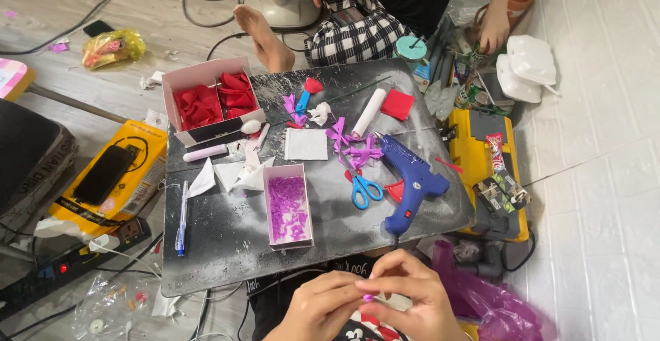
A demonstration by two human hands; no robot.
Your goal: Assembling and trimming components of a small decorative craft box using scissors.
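Observation:
My left hand (pixel 317 308) and my right hand (pixel 411 298) meet at the bottom edge, below a dark grey board (pixel 227 238). Together their fingertips pinch a tiny purple paper piece (pixel 368 298) with a bit of white paper beside it. On the board in front of them stand a small pink box of purple paper bits (pixel 287 207), blue-handled scissors (pixel 364 188) and a blue glue gun (pixel 411 178). Further back lie purple paper scraps (pixel 354 150), a white paper square (pixel 306 144) and a white paper roll (pixel 368 113).
A pink box of red paper petals (pixel 210 99) stands at the board's back left; a blue pen (pixel 182 217) lies at its left edge. Another person sits behind, foot (pixel 265 38) at the board. A yellow toolbox (pixel 485 169), a phone (pixel 104 173) and a power strip (pixel 75 265) flank it.

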